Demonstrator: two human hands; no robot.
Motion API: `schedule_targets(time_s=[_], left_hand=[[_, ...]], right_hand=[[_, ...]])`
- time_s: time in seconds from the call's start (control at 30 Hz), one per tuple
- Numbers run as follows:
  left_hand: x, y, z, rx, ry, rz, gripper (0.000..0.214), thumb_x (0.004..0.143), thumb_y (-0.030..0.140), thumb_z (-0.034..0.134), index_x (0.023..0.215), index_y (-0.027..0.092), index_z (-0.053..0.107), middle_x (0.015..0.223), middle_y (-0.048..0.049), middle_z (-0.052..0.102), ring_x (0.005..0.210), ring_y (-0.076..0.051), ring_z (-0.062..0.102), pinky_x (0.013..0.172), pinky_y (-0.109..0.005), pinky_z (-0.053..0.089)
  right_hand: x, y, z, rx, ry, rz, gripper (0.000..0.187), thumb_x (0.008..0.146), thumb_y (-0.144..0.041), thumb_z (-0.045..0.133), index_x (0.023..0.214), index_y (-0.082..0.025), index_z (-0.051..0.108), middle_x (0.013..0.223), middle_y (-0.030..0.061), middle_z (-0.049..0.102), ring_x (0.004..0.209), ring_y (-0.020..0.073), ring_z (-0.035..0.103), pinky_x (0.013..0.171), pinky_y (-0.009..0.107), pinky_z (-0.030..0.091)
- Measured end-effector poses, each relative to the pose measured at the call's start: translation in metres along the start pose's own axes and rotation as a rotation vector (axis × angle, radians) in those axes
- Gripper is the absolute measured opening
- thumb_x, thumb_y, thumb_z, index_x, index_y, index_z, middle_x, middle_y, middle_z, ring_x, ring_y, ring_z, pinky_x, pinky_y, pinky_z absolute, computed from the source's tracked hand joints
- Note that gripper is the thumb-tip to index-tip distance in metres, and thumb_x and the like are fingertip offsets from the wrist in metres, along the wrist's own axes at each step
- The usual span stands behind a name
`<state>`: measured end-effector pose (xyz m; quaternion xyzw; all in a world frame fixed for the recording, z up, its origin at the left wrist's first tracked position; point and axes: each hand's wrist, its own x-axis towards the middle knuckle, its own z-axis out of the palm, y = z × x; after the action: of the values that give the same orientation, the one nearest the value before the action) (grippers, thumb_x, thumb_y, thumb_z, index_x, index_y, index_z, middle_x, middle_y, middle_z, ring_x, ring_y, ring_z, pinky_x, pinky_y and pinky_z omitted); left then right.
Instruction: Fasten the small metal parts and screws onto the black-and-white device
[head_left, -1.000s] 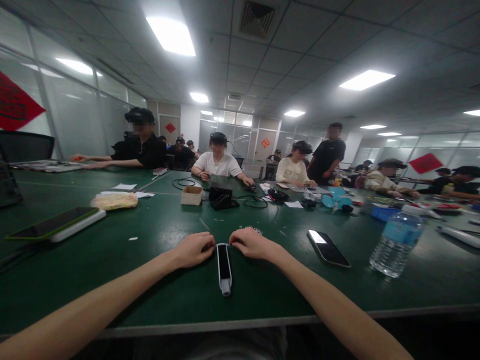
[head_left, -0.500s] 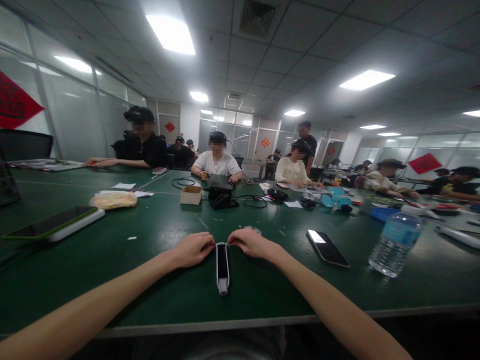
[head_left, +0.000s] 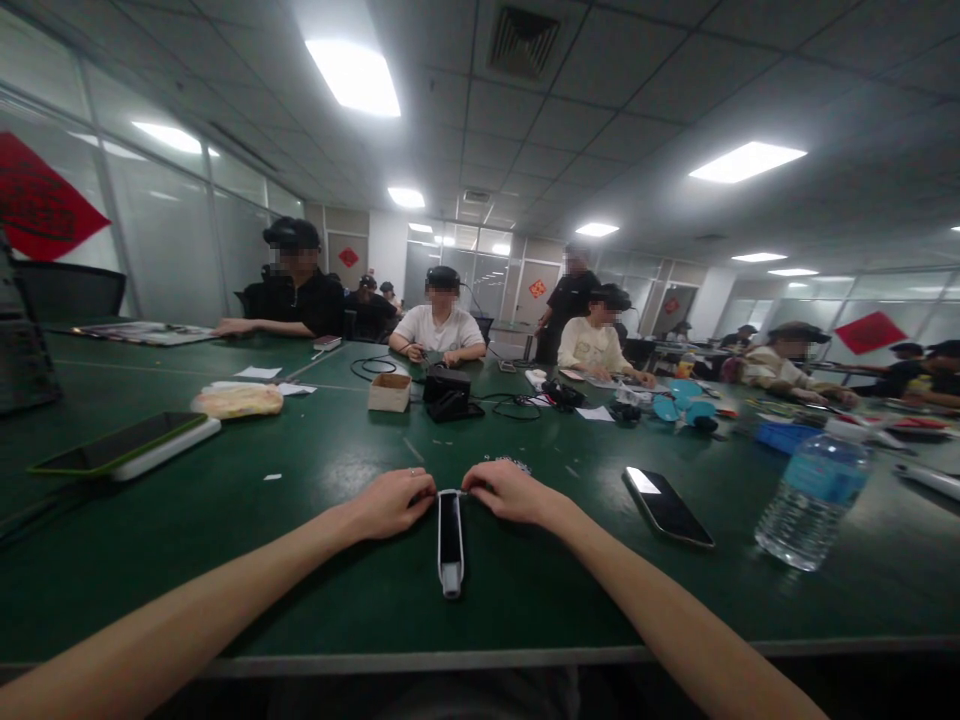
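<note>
A long, narrow white device with a black top face (head_left: 450, 540) lies on the green table (head_left: 337, 590), its paler narrow end towards me. My left hand (head_left: 396, 502) rests by the left side of its far end, fingers curled together. On the opposite side, my right hand (head_left: 504, 490) is closed with thumb and fingertips pinched near the same end. Whatever the fingertips hold, if anything, is too small to make out. Just behind my right hand lies a cluster of small shiny pieces (head_left: 517, 465), partly covered by it.
To the right lie a smartphone (head_left: 667, 507) and an upright water bottle (head_left: 811, 505). At left, a green-edged phone (head_left: 124, 442) lies on a white object. A small cardboard box (head_left: 389, 393) and a black device (head_left: 448, 390) stand farther back. Several people sit around the table.
The view has turned slightly left, so the scene sits farther right. My hands stay beside the device's far end with little visible change. A standing person in the background has shifted left.
</note>
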<state>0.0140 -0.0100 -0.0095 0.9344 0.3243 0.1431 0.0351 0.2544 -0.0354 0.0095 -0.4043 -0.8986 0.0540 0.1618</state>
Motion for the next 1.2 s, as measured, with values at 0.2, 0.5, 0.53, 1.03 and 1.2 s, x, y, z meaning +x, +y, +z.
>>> schedule_targets(time_s=[0.2,0.5,0.53,1.03,1.2], left_hand=[[0.000,0.000,0.000,-0.001,-0.005,-0.005,0.017,0.090,0.023,0.045,0.094,0.020,0.061,0.093,-0.0044,0.063,0.081,-0.018,0.060,0.072,-0.027,0.045],[0.000,0.000,0.000,-0.010,0.003,-0.007,0.018,0.090,0.024,0.044,0.093,0.019,0.061,0.090,-0.0044,0.063,0.079,-0.018,0.060,0.069,-0.028,0.045],[0.000,0.000,0.000,-0.011,0.007,-0.004,0.017,0.090,0.024,0.045,0.093,0.020,0.061,0.090,-0.0043,0.063,0.079,-0.018,0.060,0.069,-0.028,0.045],[0.000,0.003,-0.002,-0.022,0.019,0.006,0.017,0.089,0.024,0.044,0.092,0.019,0.060,0.089,-0.0041,0.063,0.079,-0.018,0.060,0.070,-0.027,0.045],[0.000,0.003,-0.004,-0.026,0.000,-0.006,0.018,0.090,0.026,0.043,0.093,0.019,0.060,0.090,-0.0046,0.063,0.079,-0.018,0.059,0.070,-0.028,0.046]], right_hand=[[-0.001,-0.003,-0.003,-0.051,0.022,0.081,0.013,0.082,-0.015,0.059,0.094,-0.015,0.063,0.089,0.0052,0.066,0.078,0.0149,0.058,0.070,0.026,0.043],[-0.002,-0.002,-0.003,-0.067,-0.029,0.041,0.009,0.085,-0.022,0.060,0.090,-0.015,0.063,0.088,0.0048,0.065,0.077,0.0150,0.057,0.068,0.026,0.042],[-0.002,-0.002,-0.003,-0.066,-0.028,0.032,0.009,0.086,-0.022,0.060,0.090,-0.015,0.063,0.088,0.0051,0.065,0.078,0.0152,0.057,0.069,0.026,0.042],[-0.005,0.002,-0.020,-0.255,-0.039,0.016,0.019,0.089,-0.028,0.058,0.102,-0.016,0.064,0.101,0.0096,0.065,0.092,0.0202,0.060,0.079,0.030,0.044],[-0.017,0.039,-0.047,-0.395,0.033,0.319,0.024,0.091,-0.015,0.047,0.108,-0.015,0.063,0.104,0.0132,0.065,0.098,0.0227,0.060,0.081,0.030,0.042]])
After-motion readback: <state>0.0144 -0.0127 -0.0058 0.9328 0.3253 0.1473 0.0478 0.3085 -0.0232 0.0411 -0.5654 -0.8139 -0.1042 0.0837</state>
